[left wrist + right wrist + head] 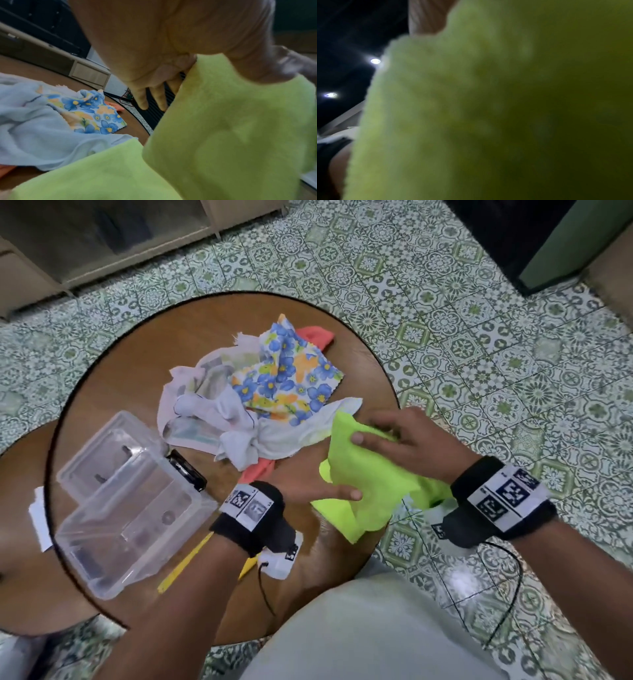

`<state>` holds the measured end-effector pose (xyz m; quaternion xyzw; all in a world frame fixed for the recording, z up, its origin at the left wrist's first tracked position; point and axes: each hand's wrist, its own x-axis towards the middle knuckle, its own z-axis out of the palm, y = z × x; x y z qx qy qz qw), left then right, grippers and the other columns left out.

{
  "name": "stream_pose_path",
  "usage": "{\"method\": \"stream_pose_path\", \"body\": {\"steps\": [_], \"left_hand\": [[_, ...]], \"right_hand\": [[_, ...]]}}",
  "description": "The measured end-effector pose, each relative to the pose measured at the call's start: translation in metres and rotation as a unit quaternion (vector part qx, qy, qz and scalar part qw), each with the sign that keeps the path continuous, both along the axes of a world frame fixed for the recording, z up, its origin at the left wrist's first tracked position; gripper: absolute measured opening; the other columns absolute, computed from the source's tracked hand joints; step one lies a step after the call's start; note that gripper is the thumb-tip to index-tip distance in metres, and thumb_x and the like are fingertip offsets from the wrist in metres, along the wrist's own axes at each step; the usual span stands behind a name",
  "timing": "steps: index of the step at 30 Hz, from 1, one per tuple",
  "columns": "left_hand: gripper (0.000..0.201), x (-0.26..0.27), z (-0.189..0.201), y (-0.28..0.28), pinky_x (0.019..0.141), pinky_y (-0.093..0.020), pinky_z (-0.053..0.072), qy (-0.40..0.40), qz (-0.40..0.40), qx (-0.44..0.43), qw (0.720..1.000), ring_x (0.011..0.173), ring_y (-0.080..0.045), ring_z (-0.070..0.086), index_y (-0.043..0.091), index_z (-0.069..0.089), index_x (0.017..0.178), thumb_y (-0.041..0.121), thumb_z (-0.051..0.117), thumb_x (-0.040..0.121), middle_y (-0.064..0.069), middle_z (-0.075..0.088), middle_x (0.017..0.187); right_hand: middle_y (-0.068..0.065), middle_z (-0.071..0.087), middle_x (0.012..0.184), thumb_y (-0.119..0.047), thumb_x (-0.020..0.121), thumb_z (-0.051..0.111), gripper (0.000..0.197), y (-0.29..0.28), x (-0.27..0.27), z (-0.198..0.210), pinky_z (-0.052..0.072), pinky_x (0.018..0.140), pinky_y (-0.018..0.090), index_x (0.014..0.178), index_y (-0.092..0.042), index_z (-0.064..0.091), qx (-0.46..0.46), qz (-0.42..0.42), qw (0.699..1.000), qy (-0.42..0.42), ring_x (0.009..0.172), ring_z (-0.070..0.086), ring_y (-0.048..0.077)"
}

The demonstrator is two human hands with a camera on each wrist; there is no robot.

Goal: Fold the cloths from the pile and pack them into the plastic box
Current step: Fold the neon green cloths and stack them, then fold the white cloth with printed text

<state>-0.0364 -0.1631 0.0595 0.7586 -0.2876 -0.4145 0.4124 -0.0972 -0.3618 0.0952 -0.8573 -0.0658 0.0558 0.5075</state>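
Lime-green microfibre fills the space between both hands — the green cloth (368,474) hangs partly off the bench (113,392) at its four-o'clock edge. The right hand (407,440) has its thumb on top of the cloth's upper part and its fingers curled over the far edge, clamped on the fabric. The left hand (318,484) reaches in from nine o'clock, thumb lying on the cloth; in the left wrist view the green cloth (231,121) is pinched between thumb and palm while the other fingers (142,98) stretch out loose. The right wrist view shows little but the green cloth (488,108), blurred and very close.

Just beyond the hands, toward twelve o'clock, sits the pile — a floral cloth (287,374) with blue and orange flowers on top, white cloths (219,412) crumpled beneath it, and a coral cloth (317,335) peeking out at the far side and again at the near side. At nine o'clock from the hands stands the clear plastic box (137,508), open; I cannot tell whether any cloth is inside. A dark phone (186,470) lies between box and pile. The floor (479,337) is green patterned tile.
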Motion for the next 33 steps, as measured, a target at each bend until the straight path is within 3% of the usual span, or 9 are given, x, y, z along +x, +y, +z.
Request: {"method": "stream_pose_path", "body": {"steps": [5,7,10,12,15,19,24,29,33], "left_hand": [[0.029,-0.005,0.003,0.015,0.063,-0.003,0.040,-0.054,0.029,0.063,0.996,0.072,0.020,0.056,0.018,0.070,0.102,0.032,0.079,0.078,0.015,0.068,0.085],[0.036,-0.010,0.000,0.027,0.070,-0.003,0.039,-0.102,0.020,0.059,0.993,0.082,0.016,0.055,0.015,0.069,0.108,0.037,0.075,0.080,0.009,0.071,0.096],[0.045,-0.014,-0.013,0.046,0.087,-0.004,0.035,-0.103,0.028,0.041,0.993,0.102,0.000,0.051,0.013,0.061,0.120,0.043,0.066,0.087,-0.001,0.064,0.118],[0.055,-0.015,-0.032,0.058,0.102,-0.022,0.040,-0.030,0.074,0.034,0.996,0.114,-0.009,0.053,0.017,0.055,0.127,0.054,0.062,0.087,-0.001,0.059,0.126],[0.052,-0.010,-0.046,0.059,0.091,-0.046,0.050,-0.001,0.122,0.032,0.992,0.107,-0.022,0.061,0.020,0.056,0.121,0.060,0.058,0.087,-0.004,0.064,0.115],[0.029,0.020,-0.073,0.026,0.069,-0.028,0.034,-0.104,0.146,0.151,0.972,0.086,-0.017,0.057,0.014,0.055,0.112,0.039,0.055,0.096,0.001,0.063,0.097],[0.047,0.040,-0.147,0.005,0.083,-0.033,0.043,-0.086,0.093,0.293,0.948,0.115,-0.031,0.057,0.016,0.040,0.135,0.034,0.056,0.095,-0.013,0.056,0.133],[0.041,0.038,-0.159,0.000,0.072,-0.028,0.036,-0.131,0.121,0.291,0.940,0.111,-0.029,0.058,0.019,0.042,0.131,0.033,0.056,0.095,-0.009,0.057,0.129],[0.036,0.037,-0.153,0.008,0.084,-0.037,0.047,-0.183,0.118,0.276,0.936,0.113,-0.028,0.054,0.020,0.048,0.125,0.035,0.056,0.094,-0.007,0.055,0.124]], "right_hand": [[-0.018,0.064,0.081,-0.064,0.075,0.070,0.035,-0.027,-0.008,-0.014,0.045,0.063,0.026,0.095,-0.037,0.058,-0.211,0.114,0.966,0.100,0.073,0.058,0.001],[-0.010,0.061,0.077,-0.065,0.077,0.066,0.041,-0.037,-0.018,-0.028,0.049,0.064,0.033,0.093,-0.029,0.056,-0.291,0.144,0.935,0.142,0.072,0.058,0.014],[-0.003,0.066,0.085,-0.066,0.084,0.051,0.041,-0.045,-0.038,-0.043,0.053,0.073,0.044,0.095,-0.027,0.058,-0.136,0.085,0.973,0.165,0.079,0.064,0.017],[-0.003,0.068,0.094,-0.057,0.094,0.047,0.035,-0.043,-0.049,-0.047,0.054,0.075,0.041,0.108,-0.028,0.059,-0.033,0.028,0.984,0.174,0.086,0.066,0.017],[-0.002,0.066,0.084,-0.046,0.097,0.046,0.020,-0.036,-0.051,-0.056,0.048,0.064,0.037,0.106,-0.030,0.055,-0.008,-0.054,0.989,0.136,0.075,0.063,0.016],[0.005,0.068,0.101,-0.044,0.098,0.046,0.031,-0.034,-0.023,-0.112,0.051,0.074,0.038,0.119,-0.022,0.052,-0.099,-0.109,0.979,0.141,0.088,0.063,0.021],[0.014,0.061,0.128,-0.029,0.098,0.054,0.039,-0.052,0.000,-0.191,0.048,0.094,0.040,0.134,-0.016,0.049,-0.174,-0.123,0.945,0.248,0.116,0.057,0.031],[0.015,0.063,0.121,-0.034,0.099,0.051,0.038,-0.058,-0.004,-0.208,0.047,0.086,0.038,0.130,-0.013,0.051,-0.193,-0.133,0.941,0.246,0.108,0.059,0.031],[0.014,0.061,0.119,-0.045,0.097,0.048,0.043,-0.054,-0.007,-0.213,0.050,0.086,0.043,0.126,-0.014,0.052,-0.246,-0.150,0.924,0.251,0.104,0.060,0.033]]}}
